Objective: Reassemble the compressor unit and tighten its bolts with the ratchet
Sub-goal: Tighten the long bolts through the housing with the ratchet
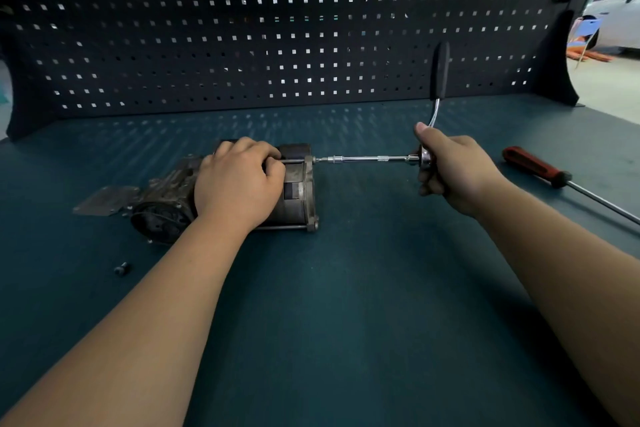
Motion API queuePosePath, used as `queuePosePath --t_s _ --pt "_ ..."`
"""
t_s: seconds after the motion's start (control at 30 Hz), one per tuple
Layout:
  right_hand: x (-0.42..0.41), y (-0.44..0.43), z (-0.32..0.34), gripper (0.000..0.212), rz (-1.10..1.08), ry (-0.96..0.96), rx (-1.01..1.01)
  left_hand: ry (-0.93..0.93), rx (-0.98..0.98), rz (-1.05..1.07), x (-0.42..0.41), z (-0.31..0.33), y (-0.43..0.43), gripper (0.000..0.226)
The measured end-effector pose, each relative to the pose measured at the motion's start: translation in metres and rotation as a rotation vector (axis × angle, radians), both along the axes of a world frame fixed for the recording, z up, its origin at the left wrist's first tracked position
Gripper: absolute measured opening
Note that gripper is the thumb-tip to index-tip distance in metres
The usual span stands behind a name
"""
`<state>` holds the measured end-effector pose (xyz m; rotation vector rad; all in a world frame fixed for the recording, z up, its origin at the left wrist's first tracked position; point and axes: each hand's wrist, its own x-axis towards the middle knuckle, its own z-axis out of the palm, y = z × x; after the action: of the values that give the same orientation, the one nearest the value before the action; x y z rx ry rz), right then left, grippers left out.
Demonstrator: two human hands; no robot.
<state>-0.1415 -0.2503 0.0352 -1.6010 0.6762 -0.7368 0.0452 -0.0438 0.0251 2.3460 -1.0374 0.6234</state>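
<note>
Both hands busy: left hand (239,180) clamps the compressor (298,184), right hand (450,168) wraps the ratchet (437,104) head. Keep that extension (367,159) square to the bolt.

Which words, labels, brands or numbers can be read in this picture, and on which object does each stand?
No text can be read in this view.
compressor unit: no label or number visible.
ratchet: no brand visible.
screwdriver: handle shows no print.
pegboard: holes only, no sign.

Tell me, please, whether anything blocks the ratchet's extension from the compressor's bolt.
Nothing visible does: the extension runs clear from the ratchet in the right hand to the bolt on the compressor; the left hand grips its top, aside.
</note>
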Motion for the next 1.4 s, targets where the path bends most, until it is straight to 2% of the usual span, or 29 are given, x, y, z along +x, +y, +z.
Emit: queuePosePath --t_s 0.13,0.27,0.33,0.47,0.57,0.67,0.73,0.83,0.9,1.13,1.4 --pt "0.002 0.002 0.003 0.048 0.034 0.115 0.172 0.001 -0.007 -0.002 -0.001 -0.001 0.0 0.031" --pt "0.001 0.003 0.002 0.052 0.076 0.137 0.251 -0.001 -0.015 -0.005 -0.001 0.0 0.001 0.03" --pt "-0.002 0.001 -0.001 0.049 0.099 0.117 0.172 -0.002 -0.029 -0.012 -0.001 -0.001 0.001 0.03" --pt "-0.012 -0.008 -0.004 0.027 0.184 0.073 -0.19 -0.004 -0.051 -0.021 -0.002 -0.002 0.001 0.029" --pt "-0.017 -0.018 -0.002 0.032 0.28 0.028 -0.271 -0.004 -0.047 -0.019 -0.001 -0.001 0.001 0.03" --pt "-0.019 -0.024 -0.002 0.041 0.298 0.082 -0.415 -0.006 -0.04 -0.016 -0.001 -0.001 0.001 0.03" --pt "-0.017 -0.025 -0.006 0.041 0.302 0.038 -0.362 -0.004 -0.041 -0.017 0.0 -0.002 0.001 0.03" --pt "-0.014 -0.023 -0.008 0.037 0.328 -0.129 -0.084 -0.001 -0.042 -0.016 0.0 -0.001 0.001 0.031" --pt "-0.014 -0.019 -0.005 0.025 0.322 -0.21 0.047 0.0 -0.04 -0.014 0.0 -0.001 0.001 0.031" --pt "-0.014 -0.02 -0.001 0.017 0.205 -0.119 -0.147 0.001 -0.043 -0.02 0.001 -0.002 0.001 0.03" --pt "-0.008 -0.008 0.005 0.028 0.118 -0.099 -0.062 0.003 -0.028 -0.019 0.001 0.0 0.001 0.032"
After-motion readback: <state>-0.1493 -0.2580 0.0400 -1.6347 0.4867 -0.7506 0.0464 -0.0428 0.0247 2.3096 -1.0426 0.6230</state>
